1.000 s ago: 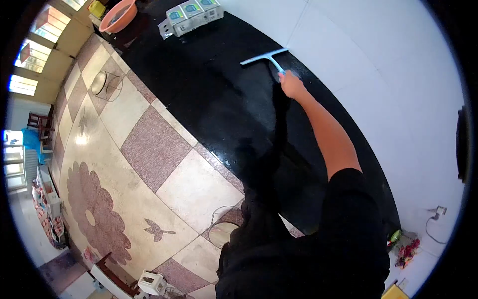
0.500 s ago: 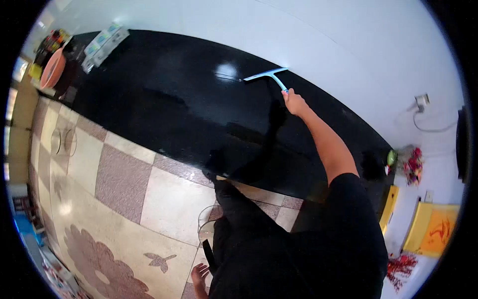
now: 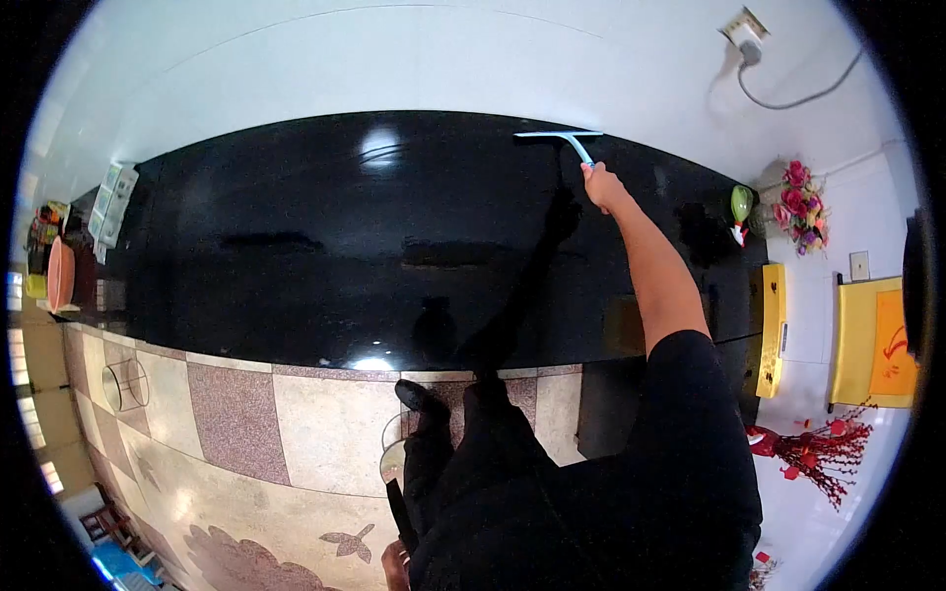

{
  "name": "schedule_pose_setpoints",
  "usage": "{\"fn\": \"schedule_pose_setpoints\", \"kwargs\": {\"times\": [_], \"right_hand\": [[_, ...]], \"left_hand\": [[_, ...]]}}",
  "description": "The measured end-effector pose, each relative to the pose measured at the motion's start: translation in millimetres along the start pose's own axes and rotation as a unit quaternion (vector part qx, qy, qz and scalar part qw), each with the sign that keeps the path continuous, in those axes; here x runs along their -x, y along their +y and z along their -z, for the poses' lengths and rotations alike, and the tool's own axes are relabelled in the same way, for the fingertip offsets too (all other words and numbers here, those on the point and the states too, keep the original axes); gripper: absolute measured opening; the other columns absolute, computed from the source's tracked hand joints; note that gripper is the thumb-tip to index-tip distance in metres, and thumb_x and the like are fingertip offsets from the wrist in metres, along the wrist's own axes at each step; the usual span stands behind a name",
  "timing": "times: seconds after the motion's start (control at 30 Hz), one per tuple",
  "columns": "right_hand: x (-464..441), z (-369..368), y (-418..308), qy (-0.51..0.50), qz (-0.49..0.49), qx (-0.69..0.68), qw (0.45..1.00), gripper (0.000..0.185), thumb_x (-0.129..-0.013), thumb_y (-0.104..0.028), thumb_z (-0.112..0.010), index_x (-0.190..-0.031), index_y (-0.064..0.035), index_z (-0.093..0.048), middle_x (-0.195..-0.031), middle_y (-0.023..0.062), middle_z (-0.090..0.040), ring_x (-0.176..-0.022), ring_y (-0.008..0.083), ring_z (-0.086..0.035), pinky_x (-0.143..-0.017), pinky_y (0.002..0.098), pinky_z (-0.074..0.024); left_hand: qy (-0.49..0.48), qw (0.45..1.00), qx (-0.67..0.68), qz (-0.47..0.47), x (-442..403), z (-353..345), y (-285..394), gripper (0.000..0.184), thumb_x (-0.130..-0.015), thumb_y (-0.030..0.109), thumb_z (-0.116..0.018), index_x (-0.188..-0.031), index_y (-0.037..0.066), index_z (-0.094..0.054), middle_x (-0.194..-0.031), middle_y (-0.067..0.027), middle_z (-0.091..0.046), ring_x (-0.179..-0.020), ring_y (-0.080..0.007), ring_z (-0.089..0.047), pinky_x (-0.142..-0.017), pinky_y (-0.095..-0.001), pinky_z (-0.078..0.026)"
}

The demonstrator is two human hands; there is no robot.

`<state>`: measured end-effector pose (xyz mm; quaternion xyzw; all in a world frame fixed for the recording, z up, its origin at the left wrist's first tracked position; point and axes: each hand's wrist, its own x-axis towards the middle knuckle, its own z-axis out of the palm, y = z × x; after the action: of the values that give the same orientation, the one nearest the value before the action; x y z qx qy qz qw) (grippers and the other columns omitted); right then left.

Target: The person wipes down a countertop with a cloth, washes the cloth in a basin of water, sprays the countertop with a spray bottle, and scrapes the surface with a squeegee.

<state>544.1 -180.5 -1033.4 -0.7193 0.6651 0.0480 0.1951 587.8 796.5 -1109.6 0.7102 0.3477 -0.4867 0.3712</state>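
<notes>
A light-blue squeegee (image 3: 575, 148) rests on the glossy black countertop (image 3: 325, 197), its blade close to the foot of the white wall. Around its handle my right hand (image 3: 603, 187) is closed, with the arm stretched out over the counter. My left hand (image 3: 396, 565) hangs low beside my body at the bottom of the view, partly cut off, near a dark flat strip (image 3: 400, 508). Its fingers look loosely apart, and nothing shows in them. Light reflections and the dark shadow of my arm lie on the black surface.
A green spray bottle (image 3: 741, 203) and a bunch of flowers (image 3: 800, 207) are at the right end. A plug with a cable (image 3: 751, 51) sits in the wall. At the far left are a pink basin (image 3: 61, 274) and a pale box-like thing (image 3: 112, 209). Below is patterned tile floor (image 3: 325, 424).
My view has turned and shifted, so the counter edge lies level. My right hand and the squeegee have moved a little to the right, the blade now parallel to the wall.
</notes>
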Motion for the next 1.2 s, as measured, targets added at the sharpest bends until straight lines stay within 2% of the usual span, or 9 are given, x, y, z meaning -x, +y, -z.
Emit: {"fn": "schedule_pose_setpoints", "kwargs": {"times": [0.1,0.27,0.3,0.33,0.6,0.67,0.7,0.97,1.2], "right_hand": [[-27,7,75,0.042,0.003,0.021,0.999,0.061,-0.105,-0.052,-0.031,-0.119,0.0045,-0.047,-0.098,0.0306,-0.067,-0.061,0.0405,-0.068,-0.059,0.048,-0.0572],[-13,26,181,0.04,-0.076,-0.068,0.994,0.061,-0.105,-0.053,-0.032,-0.12,0.0036,-0.046,-0.1,0.0319,-0.066,-0.061,0.0419,-0.068,-0.057,0.0487,-0.0571],[6,27,197,0.038,-0.096,-0.085,0.991,0.058,-0.105,-0.052,-0.033,-0.119,0.0017,-0.047,-0.104,0.0317,-0.065,-0.077,0.0457,-0.067,-0.068,0.0525,-0.0556],[27,25,215,0.037,-0.116,-0.102,0.987,0.055,-0.105,-0.051,-0.033,-0.118,-0.0003,-0.048,-0.108,0.0314,-0.065,-0.093,0.0496,-0.066,-0.078,0.0563,-0.0542],[134,28,312,0.1,-0.082,-0.065,0.989,0.056,-0.104,-0.053,-0.038,-0.108,-0.0001,-0.054,-0.096,0.0325,-0.066,-0.093,0.0537,-0.062,-0.079,0.0572,-0.0487],[149,68,290,0.158,-0.122,-0.144,0.969,0.057,-0.103,-0.054,-0.039,-0.105,0.0,-0.056,-0.099,0.0315,-0.066,-0.095,0.0524,-0.061,-0.081,0.056,-0.0477],[150,73,286,0.202,-0.139,-0.175,0.954,0.057,-0.103,-0.054,-0.039,-0.106,-0.0003,-0.056,-0.099,0.0314,-0.066,-0.095,0.0523,-0.061,-0.082,0.0562,-0.0473],[161,73,271,0.182,-0.134,-0.071,0.972,0.06,-0.101,-0.059,-0.038,-0.109,-0.0031,-0.06,-0.1,0.0312,-0.067,-0.1,0.0525,-0.061,-0.085,0.0559,-0.0479],[214,25,48,0.089,0.132,-0.153,0.975,0.046,-0.102,-0.05,-0.048,-0.103,-0.0058,-0.06,-0.081,0.0253,-0.067,-0.078,0.0455,-0.066,-0.064,0.052,-0.0475]], "left_hand": [[0.001,0.996,-0.07,-0.054,62,-69,65,0.039,-0.095,0.031,-0.048,-0.117,0.004,-0.065,-0.103,-0.0099,-0.069,-0.09,-0.0229,-0.065,-0.076,-0.04,-0.052],[-0.087,0.958,-0.178,-0.207,4,-92,29,0.041,-0.1,0.033,-0.045,-0.108,0.001,-0.07,-0.097,-0.0106,-0.07,-0.091,-0.0199,-0.066,-0.078,-0.0362,-0.052],[-0.108,0.939,-0.203,-0.257,-14,-93,21,0.042,-0.101,0.033,-0.045,-0.106,0.001,-0.071,-0.096,-0.0108,-0.071,-0.091,-0.0191,-0.067,-0.079,-0.0352,-0.052],[-0.11,0.939,-0.227,-0.234,-30,-100,21,0.041,-0.102,0.033,-0.047,-0.105,0.0,-0.071,-0.094,-0.0105,-0.071,-0.088,-0.0176,-0.065,-0.079,-0.0336,-0.052],[-0.18,0.916,-0.285,-0.218,-74,-139,81,0.04,-0.102,0.032,-0.047,-0.106,0.001,-0.071,-0.095,-0.0094,-0.071,-0.087,-0.0186,-0.065,-0.08,-0.0342,-0.051],[-0.208,0.947,-0.188,-0.157,-82,-144,97,0.039,-0.102,0.032,-0.048,-0.106,0.001,-0.071,-0.095,-0.0092,-0.071,-0.087,-0.0189,-0.064,-0.08,-0.0344,-0.051],[-0.197,0.915,-0.243,-0.255,-10,-159,138,0.037,-0.1,0.034,-0.05,-0.107,0.004,-0.071,-0.098,-0.0067,-0.07,-0.087,-0.0181,-0.063,-0.078,-0.0354,-0.05],[-0.145,0.959,-0.167,-0.177,15,-158,160,0.039,-0.098,0.041,-0.051,-0.109,0.007,-0.067,-0.095,-0.0036,-0.068,-0.085,-0.017,-0.062,-0.072,-0.0348,-0.048],[-0.177,0.923,-0.196,-0.279,-37,-116,115,0.035,-0.098,0.032,-0.055,-0.112,0.002,-0.068,-0.097,-0.007,-0.07,-0.082,-0.017,-0.063,-0.071,-0.0343,-0.051]]}}
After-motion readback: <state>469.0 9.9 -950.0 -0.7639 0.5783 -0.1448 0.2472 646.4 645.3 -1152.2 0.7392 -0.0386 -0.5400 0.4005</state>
